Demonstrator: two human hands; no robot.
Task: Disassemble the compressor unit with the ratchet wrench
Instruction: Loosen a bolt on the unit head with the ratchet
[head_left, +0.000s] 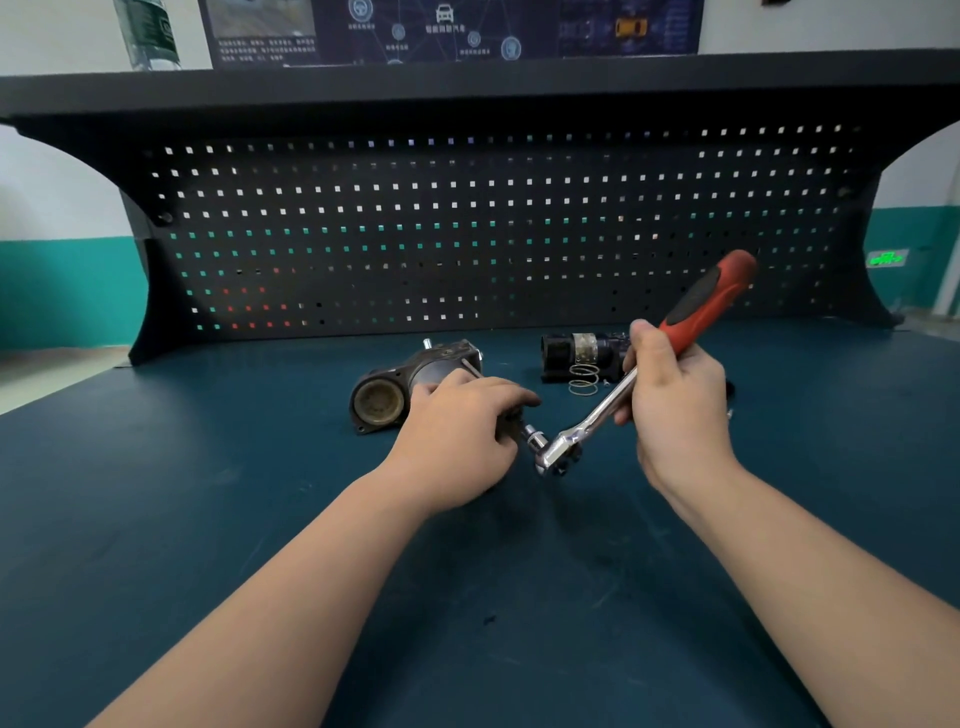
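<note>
While the left hand (457, 431) curls over the near end of a dark compressor housing (410, 387), its fingers close round a small part beside the socket — what exactly they grasp is hidden under the hand. Right hand (670, 400) grips the ratchet wrench (623, 384) where the chrome shank meets the red-and-black handle, fingers wrapped round it; the handle rises toward the far right, the head (558, 454) points down and left. A short socket (532, 436) on the head meets the part under the left fingertips. Housing lies on its side on the dark blue desk (208, 519), toward the far edge and left of centre, its round opening facing the near left. A second, black cylindrical piece (582, 356) (bearing a pale label) lies near the far edge, right of centre, partly behind the right hand; a wire spring (583, 379) rests just in front of it. Perforated back panel (467, 234) stands along the far edge.
</note>
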